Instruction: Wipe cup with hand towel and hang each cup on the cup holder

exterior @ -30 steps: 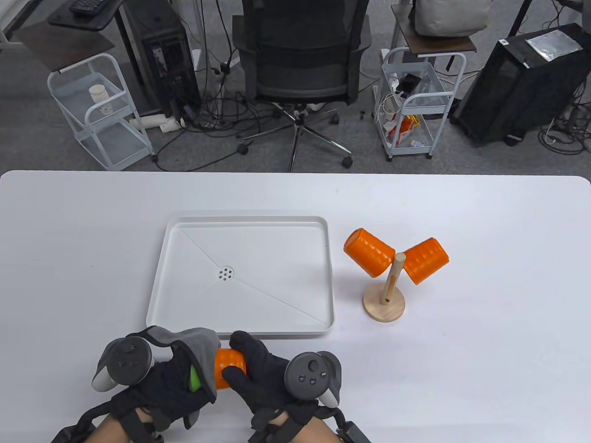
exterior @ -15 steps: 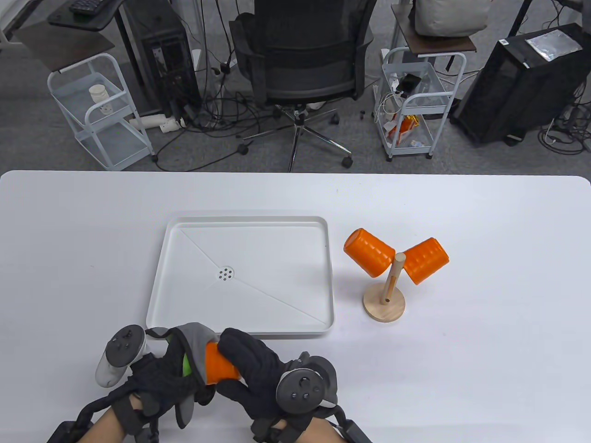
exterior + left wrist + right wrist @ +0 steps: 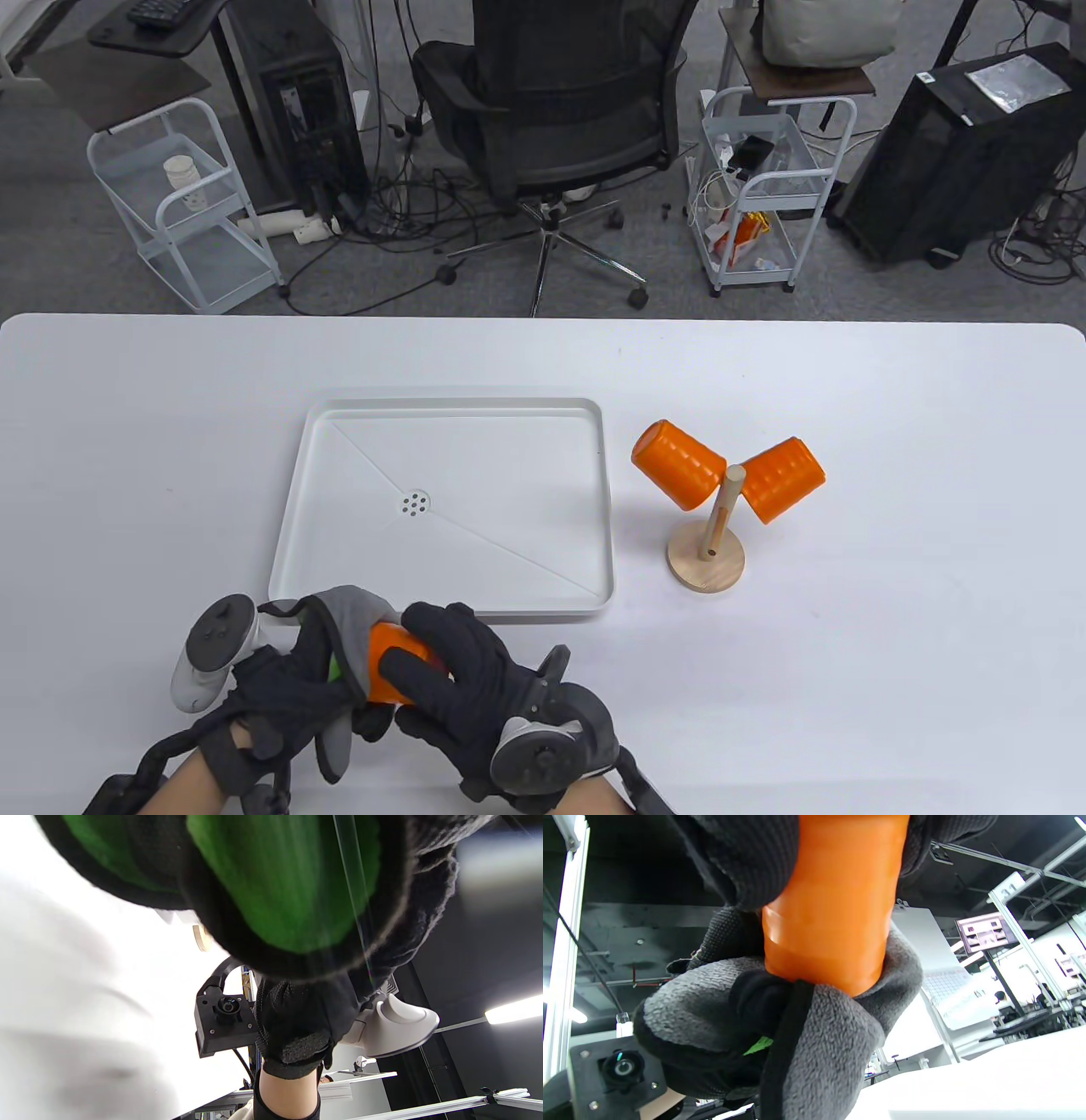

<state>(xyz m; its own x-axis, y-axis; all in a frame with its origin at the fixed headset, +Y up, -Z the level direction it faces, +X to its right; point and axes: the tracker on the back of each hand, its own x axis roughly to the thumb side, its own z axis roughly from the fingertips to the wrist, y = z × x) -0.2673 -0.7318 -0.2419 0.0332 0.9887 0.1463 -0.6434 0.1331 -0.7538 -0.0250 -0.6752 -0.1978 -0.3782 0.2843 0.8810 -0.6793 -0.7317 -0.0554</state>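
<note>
Cup in hand: orange cup (image 3: pixel 392 671), smooth glossy plastic, cylindrical, lying roughly on its side above the table's near edge, left of centre.
Right hand: your right hand (image 3: pixel 462 688) curls round the cup's barrel; the fingers (image 3: pixel 424 671) wrap over its top, black knit glove.
Left hand: your left hand (image 3: pixel 288 688) grips the towel (image 3: pixel 352 615) bunched over one end of the cup; which end cannot be told.
Towel: grey fleece, nubbly, with a black bound hem; in the right wrist view it cups the cup's end (image 3: pixel 835 1052).
Glove detail: green patch on the left palm, seen close in the left wrist view (image 3: pixel 288 878).
Tray: white tray (image 3: pixel 293 526), shallow, rounded rectangle with raised rim, creases running to a small round drain at centre; nothing lies in it. It sits mid-table, just beyond your hands.
Holder: wooden holder (image 3: pixel 706 560), round disc base and upright dowel, just right of the tray.
Hung cups: two orange cups, dimpled sides, tilted outward on the pegs, left one (image 3: pixel 677 465), right one (image 3: pixel 782 480).
</note>
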